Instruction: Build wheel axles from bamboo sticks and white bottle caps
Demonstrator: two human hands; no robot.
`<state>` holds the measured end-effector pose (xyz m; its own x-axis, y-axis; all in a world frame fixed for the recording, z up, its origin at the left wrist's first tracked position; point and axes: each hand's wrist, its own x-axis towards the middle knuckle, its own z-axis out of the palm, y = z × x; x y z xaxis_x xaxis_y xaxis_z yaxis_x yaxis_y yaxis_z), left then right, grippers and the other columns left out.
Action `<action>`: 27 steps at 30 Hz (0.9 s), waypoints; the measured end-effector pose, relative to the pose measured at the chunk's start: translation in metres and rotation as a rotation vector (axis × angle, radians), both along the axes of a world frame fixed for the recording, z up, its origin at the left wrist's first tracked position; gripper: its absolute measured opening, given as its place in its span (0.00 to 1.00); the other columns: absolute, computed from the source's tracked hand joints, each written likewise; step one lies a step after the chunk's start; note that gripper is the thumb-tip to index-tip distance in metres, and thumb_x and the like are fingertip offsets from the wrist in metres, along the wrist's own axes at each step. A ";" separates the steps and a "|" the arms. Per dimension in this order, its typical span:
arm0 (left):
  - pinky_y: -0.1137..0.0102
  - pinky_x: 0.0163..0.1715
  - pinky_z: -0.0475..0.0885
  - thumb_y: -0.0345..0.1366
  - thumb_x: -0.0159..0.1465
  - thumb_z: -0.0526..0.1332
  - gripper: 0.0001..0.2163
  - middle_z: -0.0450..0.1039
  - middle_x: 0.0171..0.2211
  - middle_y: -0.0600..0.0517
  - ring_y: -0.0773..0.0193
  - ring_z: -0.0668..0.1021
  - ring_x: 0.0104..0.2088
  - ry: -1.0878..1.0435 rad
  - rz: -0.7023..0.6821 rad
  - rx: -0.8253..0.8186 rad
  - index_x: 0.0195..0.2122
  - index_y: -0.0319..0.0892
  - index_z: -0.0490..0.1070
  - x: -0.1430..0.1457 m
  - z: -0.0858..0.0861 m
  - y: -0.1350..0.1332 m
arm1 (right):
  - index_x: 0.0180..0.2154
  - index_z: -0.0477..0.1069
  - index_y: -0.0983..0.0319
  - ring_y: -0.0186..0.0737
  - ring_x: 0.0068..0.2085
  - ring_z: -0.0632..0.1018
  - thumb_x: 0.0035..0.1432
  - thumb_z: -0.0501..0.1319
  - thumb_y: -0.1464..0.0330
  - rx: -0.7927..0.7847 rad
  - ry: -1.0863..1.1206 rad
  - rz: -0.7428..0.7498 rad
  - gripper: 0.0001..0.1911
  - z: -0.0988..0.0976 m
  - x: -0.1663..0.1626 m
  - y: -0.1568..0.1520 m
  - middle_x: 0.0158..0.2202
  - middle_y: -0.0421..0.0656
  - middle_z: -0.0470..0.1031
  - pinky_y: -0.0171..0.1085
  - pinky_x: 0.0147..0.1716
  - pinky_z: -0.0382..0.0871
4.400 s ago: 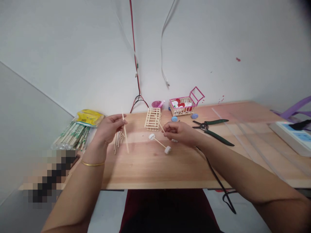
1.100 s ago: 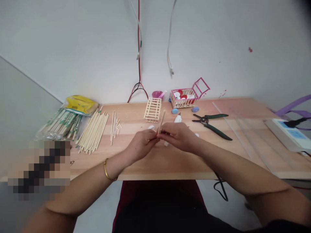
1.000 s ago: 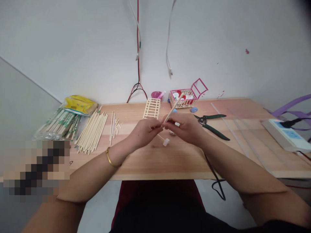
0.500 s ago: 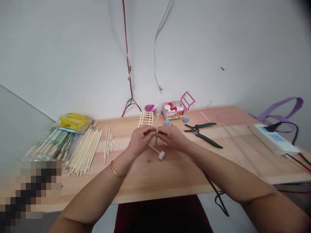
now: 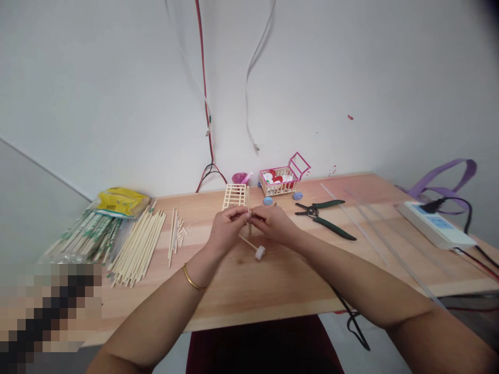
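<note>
My left hand (image 5: 225,228) and my right hand (image 5: 276,224) meet above the middle of the table, fingertips pinched together. Between them stands a thin wooden stick (image 5: 248,193), gripped by both; its lower part shows below the fingers. Just under my hands, a short stick with a white wheel-like piece (image 5: 260,253) on its end slants down to the right; my left hand hides its other end. Behind my left hand is a lattice frame of wooden sticks (image 5: 235,193). Any smaller piece between the fingertips is too small to make out.
A small cart (image 5: 278,183) with pink rails and bottle caps stands by the wall, beside a purple bowl (image 5: 239,179). Green-handled pliers (image 5: 325,221) and a power strip (image 5: 438,223) lie right. Loose sticks (image 5: 140,246), cut pieces (image 5: 182,231) and a yellow packet (image 5: 121,202) lie left.
The view has shifted slightly, so the scene sits a little lower. Less of the upright stick shows above my fingers. Both hands still pinch it.
</note>
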<state>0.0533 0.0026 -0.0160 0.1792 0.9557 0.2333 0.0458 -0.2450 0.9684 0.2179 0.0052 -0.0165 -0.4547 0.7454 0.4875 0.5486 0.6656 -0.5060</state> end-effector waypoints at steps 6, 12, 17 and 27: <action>0.70 0.35 0.70 0.39 0.55 0.64 0.08 0.75 0.31 0.51 0.66 0.74 0.31 0.013 0.026 0.044 0.32 0.40 0.77 0.003 -0.004 0.002 | 0.25 0.67 0.64 0.34 0.27 0.68 0.62 0.54 0.68 -0.008 -0.005 -0.030 0.13 0.001 -0.002 -0.002 0.25 0.42 0.71 0.32 0.28 0.56; 0.69 0.38 0.70 0.39 0.55 0.64 0.08 0.75 0.32 0.50 0.64 0.75 0.35 0.036 0.052 0.071 0.32 0.40 0.76 0.005 -0.008 0.004 | 0.25 0.66 0.63 0.34 0.26 0.67 0.62 0.55 0.69 -0.008 0.005 -0.046 0.12 0.002 -0.002 -0.003 0.24 0.41 0.71 0.32 0.27 0.55; 0.69 0.39 0.70 0.39 0.56 0.63 0.08 0.74 0.33 0.50 0.65 0.75 0.36 0.026 0.043 0.082 0.32 0.40 0.76 0.006 -0.011 0.005 | 0.24 0.65 0.63 0.33 0.26 0.66 0.62 0.55 0.68 0.002 -0.009 -0.082 0.13 0.000 -0.002 -0.003 0.23 0.41 0.70 0.33 0.27 0.54; 0.68 0.41 0.69 0.38 0.58 0.63 0.06 0.73 0.34 0.50 0.64 0.74 0.37 0.007 0.024 0.254 0.32 0.42 0.77 0.006 0.004 0.000 | 0.27 0.67 0.63 0.36 0.30 0.71 0.63 0.54 0.67 0.072 0.052 -0.098 0.12 0.012 -0.002 -0.013 0.26 0.42 0.71 0.34 0.31 0.59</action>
